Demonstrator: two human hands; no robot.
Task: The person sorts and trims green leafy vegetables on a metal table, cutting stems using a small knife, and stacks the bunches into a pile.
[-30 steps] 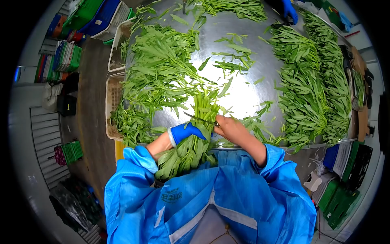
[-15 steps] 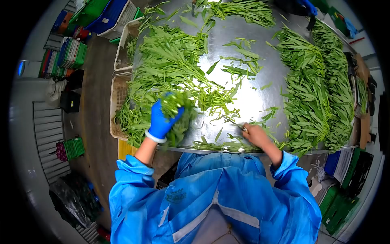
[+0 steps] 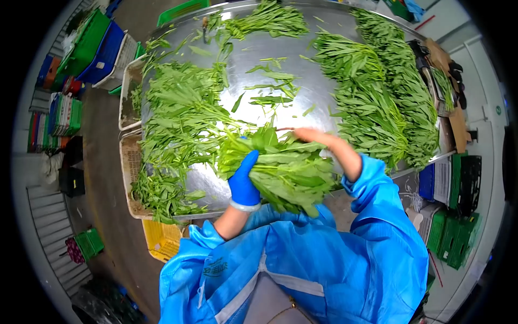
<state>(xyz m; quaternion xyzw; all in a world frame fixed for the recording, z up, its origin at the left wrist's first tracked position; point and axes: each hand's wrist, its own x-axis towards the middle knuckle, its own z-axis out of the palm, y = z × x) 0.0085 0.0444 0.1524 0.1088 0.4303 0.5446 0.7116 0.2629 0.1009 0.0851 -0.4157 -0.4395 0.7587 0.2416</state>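
My left hand (image 3: 244,181), in a blue glove, is closed around the stem end of a large bunch of leafy greens (image 3: 294,175). The bunch lies sideways over the near table edge, its leaves pointing right. Bare, my right hand (image 3: 307,135) is at the far side of this bunch, touching or close to its leaves. Leaves and blur hide most of its fingers; a thin reddish-brown tip shows at their left, too unclear to name. Left of the bunch, loose greens (image 3: 181,110) spread over the metal table (image 3: 318,100).
Bunched greens (image 3: 372,102) lie in rows on the right, another bunch (image 3: 270,20) at the far edge. A brown-handled tool (image 3: 204,23) is at the far left. Pale crates (image 3: 132,162) flank the table's left side; a yellow crate (image 3: 162,240) sits below. Stacked crates (image 3: 94,54) stand beyond.
My left hand has moved right with the greens, now laid across in front of me. My right hand, earlier low on the table with a thin knife, has moved up behind the bunch. The view has shifted.
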